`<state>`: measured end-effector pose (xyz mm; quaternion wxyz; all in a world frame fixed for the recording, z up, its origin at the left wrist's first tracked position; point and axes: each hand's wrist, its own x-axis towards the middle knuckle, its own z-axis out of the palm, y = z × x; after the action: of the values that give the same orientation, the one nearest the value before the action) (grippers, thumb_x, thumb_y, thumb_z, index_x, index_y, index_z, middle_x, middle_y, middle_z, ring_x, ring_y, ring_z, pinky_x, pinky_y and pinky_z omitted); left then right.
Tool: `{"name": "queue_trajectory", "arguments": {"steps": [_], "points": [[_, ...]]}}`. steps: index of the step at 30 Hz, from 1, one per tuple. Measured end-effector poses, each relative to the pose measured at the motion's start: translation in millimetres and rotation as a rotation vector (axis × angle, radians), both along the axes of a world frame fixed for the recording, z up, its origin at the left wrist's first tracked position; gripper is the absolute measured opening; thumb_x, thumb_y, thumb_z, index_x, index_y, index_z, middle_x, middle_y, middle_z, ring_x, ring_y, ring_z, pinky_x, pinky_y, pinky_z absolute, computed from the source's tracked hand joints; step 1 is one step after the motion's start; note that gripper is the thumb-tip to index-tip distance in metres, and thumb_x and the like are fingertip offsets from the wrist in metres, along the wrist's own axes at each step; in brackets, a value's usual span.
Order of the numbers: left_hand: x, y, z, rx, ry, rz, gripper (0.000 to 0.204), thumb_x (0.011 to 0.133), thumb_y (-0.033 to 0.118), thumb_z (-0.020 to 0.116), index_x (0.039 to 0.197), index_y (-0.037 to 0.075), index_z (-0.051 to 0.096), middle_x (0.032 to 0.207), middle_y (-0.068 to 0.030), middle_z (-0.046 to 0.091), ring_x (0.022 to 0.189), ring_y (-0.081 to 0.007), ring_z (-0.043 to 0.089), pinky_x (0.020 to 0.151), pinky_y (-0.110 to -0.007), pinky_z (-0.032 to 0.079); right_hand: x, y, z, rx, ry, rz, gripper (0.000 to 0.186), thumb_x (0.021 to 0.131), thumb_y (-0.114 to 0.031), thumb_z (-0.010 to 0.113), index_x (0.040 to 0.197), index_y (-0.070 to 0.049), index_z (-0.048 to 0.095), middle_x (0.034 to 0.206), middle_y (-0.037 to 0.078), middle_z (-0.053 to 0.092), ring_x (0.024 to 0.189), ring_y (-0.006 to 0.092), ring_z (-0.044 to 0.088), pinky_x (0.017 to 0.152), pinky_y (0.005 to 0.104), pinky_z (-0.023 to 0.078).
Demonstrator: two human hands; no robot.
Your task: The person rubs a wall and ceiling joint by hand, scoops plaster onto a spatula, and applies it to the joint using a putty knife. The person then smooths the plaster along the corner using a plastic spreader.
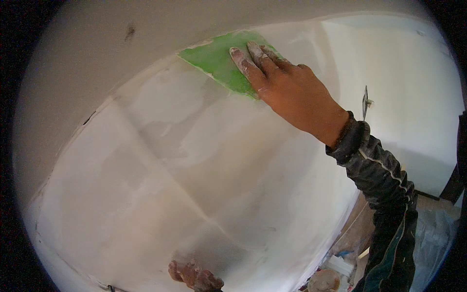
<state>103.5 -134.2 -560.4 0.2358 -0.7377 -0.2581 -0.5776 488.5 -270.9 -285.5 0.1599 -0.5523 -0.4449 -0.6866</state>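
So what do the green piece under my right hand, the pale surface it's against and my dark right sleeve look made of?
Green piece: perhaps abrasive paper or another thin sheet; it looks flat and matt, with whitish dusty edges.
Pale surface: probably plaster or filler, fairly smooth and matt, judging by its patchy, smeared tones.
Dark sleeve: likely fabric, dull-finished, since it bunches in soft creases.

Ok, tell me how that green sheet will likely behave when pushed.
Looking thin, the green sheet is probably light and somewhat flexible. Lying flat under the right hand, it seems likelier to slide than roll or tip. White residue on the fingers might make it slippery to grip.
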Motion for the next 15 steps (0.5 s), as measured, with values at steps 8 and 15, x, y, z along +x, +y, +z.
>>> {"name": "queue_trajectory", "arguments": {"steps": [8,15], "points": [[-17.2,-10.2,-20.4,0.307,0.110,-0.124,0.029,0.098,0.039,0.042,0.110,0.017,0.058,0.105,-0.0056,0.061,0.098,-0.0260,0.062,0.097,-0.066,0.039,2.4,-6.1,-13.1,0.083,0.009,0.053,0.055,0.089,-0.019,0.057,0.137,0.004,0.045,0.122,0.033,0.058,0.105,0.0414,0.065,0.077,0.0421,0.061],[-33.4,-48.6,-51.5,0.205,0.016,-0.016,0.036,0.097,0.037,0.043,0.074,0.013,0.057,0.077,-0.0048,0.058,0.084,-0.0214,0.062,0.095,-0.065,0.039,0.8,-21.9,-23.7,0.100,0.025,-0.011,0.067,0.088,-0.018,0.062,0.143,0.008,0.033,0.131,0.039,0.048,0.115,0.0431,0.061,0.079,0.0382,0.061]]}}
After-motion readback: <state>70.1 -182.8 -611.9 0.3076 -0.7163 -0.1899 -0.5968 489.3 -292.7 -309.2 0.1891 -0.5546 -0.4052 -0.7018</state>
